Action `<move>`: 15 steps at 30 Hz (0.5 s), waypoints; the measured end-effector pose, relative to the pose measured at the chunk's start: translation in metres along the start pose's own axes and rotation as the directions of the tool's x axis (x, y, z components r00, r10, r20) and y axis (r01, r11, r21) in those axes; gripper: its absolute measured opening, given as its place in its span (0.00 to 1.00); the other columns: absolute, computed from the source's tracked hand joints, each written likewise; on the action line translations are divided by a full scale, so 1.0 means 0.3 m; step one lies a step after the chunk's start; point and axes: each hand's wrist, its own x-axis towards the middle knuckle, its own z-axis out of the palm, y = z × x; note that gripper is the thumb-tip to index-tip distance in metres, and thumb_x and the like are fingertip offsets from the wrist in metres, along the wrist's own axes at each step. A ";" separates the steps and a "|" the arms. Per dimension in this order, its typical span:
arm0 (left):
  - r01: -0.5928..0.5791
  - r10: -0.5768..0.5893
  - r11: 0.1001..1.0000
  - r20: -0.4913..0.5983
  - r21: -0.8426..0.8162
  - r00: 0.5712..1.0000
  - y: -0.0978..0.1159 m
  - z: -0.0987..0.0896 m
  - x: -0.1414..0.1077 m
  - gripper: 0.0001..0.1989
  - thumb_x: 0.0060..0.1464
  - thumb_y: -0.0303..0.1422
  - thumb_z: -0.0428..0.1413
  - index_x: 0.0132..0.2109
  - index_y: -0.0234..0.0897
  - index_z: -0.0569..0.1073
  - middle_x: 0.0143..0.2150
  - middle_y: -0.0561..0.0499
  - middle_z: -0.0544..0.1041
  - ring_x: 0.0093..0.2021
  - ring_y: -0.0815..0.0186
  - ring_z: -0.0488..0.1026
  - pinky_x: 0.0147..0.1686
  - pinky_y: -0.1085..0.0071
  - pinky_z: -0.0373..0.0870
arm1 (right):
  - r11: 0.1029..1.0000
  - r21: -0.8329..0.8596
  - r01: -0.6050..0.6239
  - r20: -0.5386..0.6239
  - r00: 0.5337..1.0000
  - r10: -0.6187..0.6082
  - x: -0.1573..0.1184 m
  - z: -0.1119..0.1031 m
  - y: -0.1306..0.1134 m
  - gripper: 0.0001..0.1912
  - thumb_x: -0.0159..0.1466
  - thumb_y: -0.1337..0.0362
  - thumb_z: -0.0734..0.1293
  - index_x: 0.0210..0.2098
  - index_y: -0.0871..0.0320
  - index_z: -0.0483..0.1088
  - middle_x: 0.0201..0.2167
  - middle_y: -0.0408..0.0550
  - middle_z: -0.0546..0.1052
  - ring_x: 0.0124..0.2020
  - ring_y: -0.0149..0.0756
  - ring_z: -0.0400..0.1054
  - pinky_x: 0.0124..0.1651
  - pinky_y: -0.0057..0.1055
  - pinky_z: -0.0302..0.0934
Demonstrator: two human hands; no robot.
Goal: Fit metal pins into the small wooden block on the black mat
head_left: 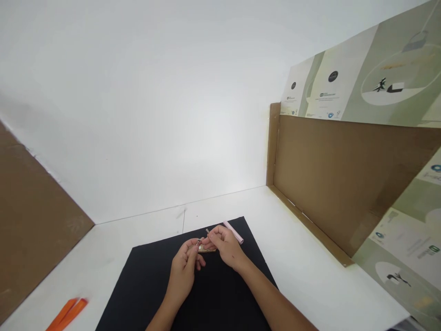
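while the forearms angle inward, the hands (pixel 203 252) meet — fingers pinching small pieces.

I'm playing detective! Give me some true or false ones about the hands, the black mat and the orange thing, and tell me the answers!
1. The left hand pinches a small shiny thing. True.
2. The orange thing lies on the black mat. False: the orange thing is on the white table.
3. The pink roll is nearer the right hand. True.
4. The wall straight ahead is red. False: it's white.
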 end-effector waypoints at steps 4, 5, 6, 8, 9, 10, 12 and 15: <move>0.036 -0.035 0.998 0.010 -0.054 0.999 -0.007 0.005 0.006 0.17 0.60 0.45 0.51 0.43 0.35 0.70 0.22 0.54 0.74 0.23 0.68 0.68 0.26 0.73 0.65 | 1.000 -0.012 -0.011 0.011 1.000 0.011 -0.007 0.006 0.003 0.23 0.57 0.45 0.69 0.31 0.60 0.68 0.30 0.52 0.80 0.31 0.38 0.76 0.40 0.37 0.69; 0.035 -0.034 0.997 0.010 -0.063 0.999 -0.009 0.006 0.006 0.17 0.60 0.45 0.51 0.42 0.35 0.70 0.23 0.54 0.74 0.24 0.68 0.68 0.27 0.73 0.66 | 1.000 -0.013 -0.011 0.018 1.000 0.011 -0.009 0.008 0.003 0.22 0.58 0.45 0.69 0.31 0.60 0.68 0.30 0.52 0.80 0.32 0.38 0.77 0.41 0.38 0.69; 0.030 -0.029 0.997 0.009 -0.075 1.000 -0.011 0.008 0.006 0.16 0.60 0.45 0.51 0.41 0.35 0.71 0.23 0.54 0.74 0.24 0.69 0.68 0.27 0.73 0.66 | 1.000 -0.014 -0.009 0.026 1.000 0.009 -0.011 0.009 0.003 0.22 0.58 0.46 0.69 0.31 0.60 0.68 0.30 0.51 0.80 0.32 0.38 0.77 0.42 0.38 0.69; 0.022 -0.023 0.993 -0.010 -0.115 1.000 -0.013 0.012 0.004 0.16 0.59 0.45 0.53 0.40 0.35 0.71 0.24 0.54 0.73 0.25 0.68 0.69 0.28 0.73 0.67 | 1.000 -0.028 0.001 0.037 0.999 0.000 -0.016 0.012 0.006 0.20 0.59 0.47 0.68 0.32 0.60 0.68 0.30 0.51 0.80 0.32 0.38 0.77 0.44 0.39 0.69; 0.021 -0.025 0.990 -0.027 -0.140 0.999 -0.013 0.015 0.003 0.16 0.58 0.45 0.53 0.40 0.35 0.72 0.25 0.54 0.74 0.26 0.68 0.69 0.28 0.73 0.68 | 0.999 -0.036 0.006 0.042 0.999 -0.004 -0.019 0.013 0.008 0.19 0.60 0.48 0.68 0.32 0.60 0.68 0.30 0.51 0.80 0.32 0.38 0.77 0.44 0.40 0.69; 0.022 -0.030 0.986 -0.046 -0.164 0.998 -0.011 0.017 0.001 0.16 0.58 0.45 0.54 0.41 0.35 0.72 0.26 0.53 0.74 0.27 0.67 0.70 0.29 0.72 0.69 | 0.999 -0.042 0.012 0.050 0.999 -0.010 -0.022 0.016 0.010 0.18 0.60 0.49 0.68 0.32 0.60 0.68 0.30 0.50 0.80 0.32 0.38 0.77 0.44 0.40 0.69; 0.022 -0.039 0.980 -0.085 -0.198 0.996 -0.007 0.019 -0.001 0.16 0.56 0.45 0.56 0.41 0.35 0.72 0.29 0.51 0.76 0.30 0.66 0.73 0.32 0.70 0.71 | 0.998 -0.048 0.033 0.069 0.997 -0.030 -0.029 0.022 0.011 0.16 0.61 0.51 0.67 0.32 0.59 0.68 0.31 0.50 0.80 0.32 0.38 0.76 0.43 0.39 0.70; 0.006 -0.033 0.978 -0.125 -0.209 0.992 0.001 0.016 -0.003 0.16 0.55 0.44 0.57 0.40 0.35 0.73 0.35 0.48 0.79 0.34 0.64 0.76 0.37 0.68 0.73 | 0.993 -0.086 0.083 0.085 0.994 -0.075 -0.043 0.031 0.002 0.13 0.63 0.54 0.67 0.33 0.59 0.69 0.34 0.49 0.80 0.35 0.38 0.76 0.45 0.38 0.69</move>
